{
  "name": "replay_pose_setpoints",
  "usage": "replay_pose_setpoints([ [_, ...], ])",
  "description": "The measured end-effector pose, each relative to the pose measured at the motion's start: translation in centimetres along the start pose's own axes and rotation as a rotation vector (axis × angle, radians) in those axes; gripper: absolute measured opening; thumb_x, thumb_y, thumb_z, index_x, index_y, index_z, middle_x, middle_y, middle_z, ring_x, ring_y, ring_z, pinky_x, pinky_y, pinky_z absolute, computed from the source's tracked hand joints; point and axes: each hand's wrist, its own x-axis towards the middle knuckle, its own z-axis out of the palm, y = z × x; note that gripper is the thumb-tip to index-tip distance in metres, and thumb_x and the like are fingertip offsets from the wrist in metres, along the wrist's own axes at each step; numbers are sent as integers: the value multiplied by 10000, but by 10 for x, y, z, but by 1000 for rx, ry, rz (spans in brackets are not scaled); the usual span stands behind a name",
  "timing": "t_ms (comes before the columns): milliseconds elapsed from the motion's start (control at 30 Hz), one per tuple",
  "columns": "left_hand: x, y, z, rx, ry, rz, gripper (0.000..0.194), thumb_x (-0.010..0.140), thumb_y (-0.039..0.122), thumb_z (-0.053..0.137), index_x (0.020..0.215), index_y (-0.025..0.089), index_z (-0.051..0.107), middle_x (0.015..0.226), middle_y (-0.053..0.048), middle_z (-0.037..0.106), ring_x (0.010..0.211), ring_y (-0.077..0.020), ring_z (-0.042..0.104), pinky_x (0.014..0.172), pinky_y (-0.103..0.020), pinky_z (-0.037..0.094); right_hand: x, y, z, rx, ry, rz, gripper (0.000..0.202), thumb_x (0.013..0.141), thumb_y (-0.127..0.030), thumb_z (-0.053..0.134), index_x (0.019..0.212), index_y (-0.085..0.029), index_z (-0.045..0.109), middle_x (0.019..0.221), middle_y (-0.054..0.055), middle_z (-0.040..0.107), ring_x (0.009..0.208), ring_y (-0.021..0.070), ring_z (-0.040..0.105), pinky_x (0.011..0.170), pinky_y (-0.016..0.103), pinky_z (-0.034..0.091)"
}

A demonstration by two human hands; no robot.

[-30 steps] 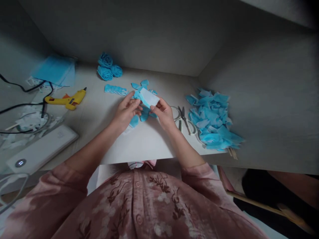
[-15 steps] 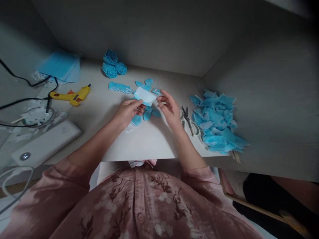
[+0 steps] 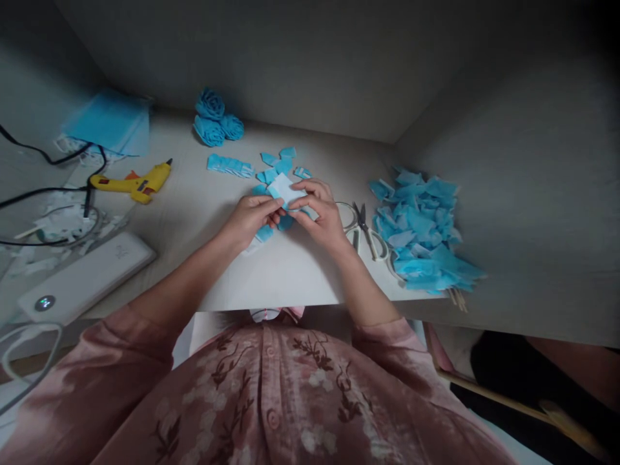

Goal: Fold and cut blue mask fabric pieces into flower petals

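Between both hands is a small piece of blue and white fabric [image 3: 285, 187], its white face turned up. My left hand [image 3: 254, 217] pinches its lower left edge between thumb and fingers. On the opposite side, my right hand [image 3: 320, 210] is closed on the right edge with thumb and fingertips. Beneath and behind the hands lie several cut blue fabric pieces [image 3: 271, 159], partly hidden. A row of overlapping blue strips [image 3: 230, 166] lies just beyond my left hand. Scissors [image 3: 365, 232] with pale handles rest right of my right hand.
Three blue fabric roses [image 3: 212, 103] stand at the back. On the left are a stack of blue masks [image 3: 111, 123], a yellow glue gun [image 3: 135, 183], black cables, white scraps and a white power bank [image 3: 90, 278]. A heap of blue fabric [image 3: 416, 219] covers the right side, with thin sticks [image 3: 456, 299] below.
My right hand has moved left and taken hold of the fabric piece's right side. The piece has been turned and its right side drawn in. My left hand keeps its pinch.
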Motion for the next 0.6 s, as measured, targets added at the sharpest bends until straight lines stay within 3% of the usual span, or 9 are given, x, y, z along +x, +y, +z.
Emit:
replay_pose_setpoints([
  [200, 2, -4, -3, 89, 21, 33, 253, 833, 306, 804, 646, 145, 750, 630, -52, 657, 570, -117, 548, 573, -267, 410, -1, -3, 2, 48, 71, 61, 377, 971, -635, 635, 895, -288, 762, 1305, 76, 715, 1302, 295, 622, 1213, 555, 417],
  [433, -1, -4, -1, 173, -70, 58, 351, 785, 463, 842, 628, 163, 746, 614, -51, 641, 575, -126, 538, 574, -279, 400, -3, 4, 7, 276, 130, 249, 438, 881, -693, 724, 885, -255, 722, 1325, 97, 715, 1317, 272, 647, 1162, 483, 487],
  [600, -2, -4, -1, 222, -122, 75, 400, 760, 534, 839, 633, 169, 736, 606, -39, 628, 571, -123, 523, 575, -278, 396, -2, 6, 11, 510, 123, 418, 483, 778, -706, 817, 871, -246, 700, 1136, 65, 761, 1063, 216, 709, 1019, 403, 564],
])
